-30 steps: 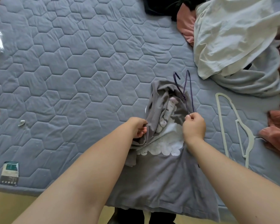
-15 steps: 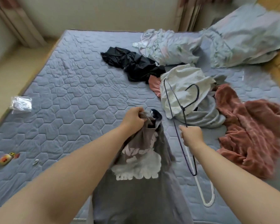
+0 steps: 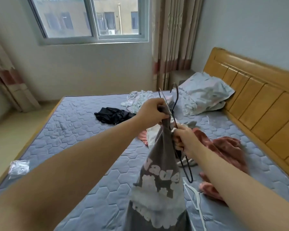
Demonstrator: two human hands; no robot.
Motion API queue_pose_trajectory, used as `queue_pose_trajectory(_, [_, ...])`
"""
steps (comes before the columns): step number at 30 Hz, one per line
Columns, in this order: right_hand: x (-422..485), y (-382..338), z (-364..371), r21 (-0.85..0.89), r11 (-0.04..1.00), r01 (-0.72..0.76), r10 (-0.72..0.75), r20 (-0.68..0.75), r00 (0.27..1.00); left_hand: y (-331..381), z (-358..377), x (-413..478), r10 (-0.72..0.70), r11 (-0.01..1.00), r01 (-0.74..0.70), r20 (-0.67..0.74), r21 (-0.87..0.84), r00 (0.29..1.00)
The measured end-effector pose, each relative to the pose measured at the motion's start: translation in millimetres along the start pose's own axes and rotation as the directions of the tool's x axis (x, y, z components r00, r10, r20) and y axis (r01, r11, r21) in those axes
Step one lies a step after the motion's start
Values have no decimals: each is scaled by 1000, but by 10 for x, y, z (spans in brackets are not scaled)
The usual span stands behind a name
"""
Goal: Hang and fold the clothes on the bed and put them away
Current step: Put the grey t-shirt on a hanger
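Left hand (image 3: 153, 112) is a tight fist around the bunched-up top of the grey T-shirt (image 3: 158, 180), holding it up over the bed (image 3: 90, 139). The rest of the shirt hangs straight down toward the bottom of the view, and the big white print on the front faces the camera.

Right hand (image 3: 185, 139) sits just below and to the right of the left one, right beside the shirt, with its fingers curled round a thin dark hanger (image 3: 177, 95). The hook end pokes up past the left fist and the other end sticks out below the right hand. Can't tell if any of it is actually inside the shirt yet, because the fabric and knuckles hide that bit.

Other stuff on the mattress:
- a white hanger (image 3: 197, 199) lying flat, near the hanging shirt on the right
- a rusty-pink garment (image 3: 227, 147) crumpled under and behind the right forearm
- a black garment (image 3: 113, 115) in a heap further up the bed
- a pale bundle of cloth (image 3: 140, 99) just beside a pillow (image 3: 205, 92), which sits at the wooden headboard (image 3: 257, 97)
- a clear plastic bag (image 3: 18, 167) near the left edge

Behind all that there's a window (image 3: 90, 17) with a curtain (image 3: 172, 39) to its right.
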State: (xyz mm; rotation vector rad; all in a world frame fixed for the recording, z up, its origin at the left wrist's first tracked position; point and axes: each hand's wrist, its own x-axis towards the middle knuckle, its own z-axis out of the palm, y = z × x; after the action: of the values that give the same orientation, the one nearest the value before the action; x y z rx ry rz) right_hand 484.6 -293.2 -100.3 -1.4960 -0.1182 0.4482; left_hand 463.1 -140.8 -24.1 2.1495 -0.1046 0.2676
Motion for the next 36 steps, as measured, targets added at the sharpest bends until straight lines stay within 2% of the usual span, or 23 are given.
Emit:
queue_pose_trajectory(3, [-91, -200, 90, -123, 992, 40, -52, -96, 994, 285, -55, 110, 67, 997, -66, -34, 31, 997])
queue_pose_trajectory(5, [-295, -532, 64, -158, 979, 126, -165, -262, 951, 625, -204, 116, 134, 988, -132, -17, 81, 991])
queue_pose_trajectory(6, [-279, -586, 37, -165, 976, 140, -186, -313, 931, 641, -234, 144, 151, 980, -148, -15, 129, 988])
queue_pose_trajectory(7, [-273, -672, -26, -211, 964, 161, -230, -364, 903, 704, -289, 172, 182, 953, -173, -14, 248, 983])
queue_pose_trajectory(9, [-342, -886, -125, -335, 926, 175, -316, -431, 845, 768, -426, 209, 230, 822, -214, 38, 528, 973])
queue_pose_trajectory(10, [-381, -990, -158, -412, 894, 176, -364, -438, 822, 783, -474, 217, 243, 754, -231, 65, 615, 968])
queue_pose_trajectory(12, [-451, -1205, -209, -565, 809, 164, -452, -418, 788, 871, -515, 222, 245, 643, -241, 102, 727, 964])
queue_pose_trajectory(15, [-562, -1527, -278, -646, 749, 148, -516, -429, 742, 1021, -587, 281, 255, 459, -231, 122, 858, 959])
queue_pose_trajectory(16, [-600, -1627, -305, -657, 742, 136, -525, -442, 727, 1073, -631, 302, 238, 432, -198, 101, 880, 966])
queue_pose_trajectory(18, [-678, -1814, -360, -665, 736, 125, -547, -476, 688, 1207, -741, 384, 251, 506, -139, 9, 852, 968])
queue_pose_trajectory(20, [-700, -1955, -429, -641, 754, 142, -563, -519, 644, 1332, -769, 446, 353, 613, -113, -143, 782, 925])
queue_pose_trajectory(21, [-704, -2007, -449, -624, 766, 158, -561, -527, 639, 1386, -731, 466, 399, 613, -112, -184, 782, 898])
queue_pose_trajectory(22, [-708, -2039, -477, -619, 768, 164, -561, -525, 641, 1431, -661, 456, 409, 573, -119, -157, 811, 899])
queue_pose_trajectory(23, [-721, -2045, -511, -628, 762, 157, -557, -512, 654, 1450, -557, 427, 345, 580, -136, -91, 803, 934])
queue_pose_trajectory(24, [-713, -2038, -536, -643, 753, 139, -547, -495, 676, 1414, -491, 425, 266, 626, -155, -23, 764, 964])
queue_pose_trajectory(25, [-735, -2000, -580, -662, 743, 101, -525, -482, 701, 1384, -431, 448, 143, 736, -115, 12, 667, 990])
queue_pose_trajectory(27, [-739, -1896, -635, -713, 701, 23, -474, -441, 762, 1356, -440, 589, -36, 941, 24, 28, 336, 999])
queue_pose_trajectory(28, [-730, -1840, -636, -732, 682, -10, -441, -422, 792, 1350, -463, 653, -93, 984, 95, -22, 153, 995])
queue_pose_trajectory(30, [-771, -1807, -664, -716, 697, -32, -387, -413, 824, 1450, -406, 738, -216, 970, 210, -40, -122, 976])
queue_pose_trajectory(32, [-834, -1852, -682, -623, 782, 0, -341, -429, 836, 1524, -301, 744, -326, 893, 308, 1, -329, 945])
queue_pose_trajectory(34, [-914, -1897, -773, -547, 836, 52, -353, -462, 814, 1557, -139, 796, -379, 806, 360, 58, -470, 924])
queue_pose_trajectory(36, [-993, -1903, -890, -554, 827, 100, -427, -503, 751, 1572, -3, 816, -388, 760, 379, 98, -528, 916])
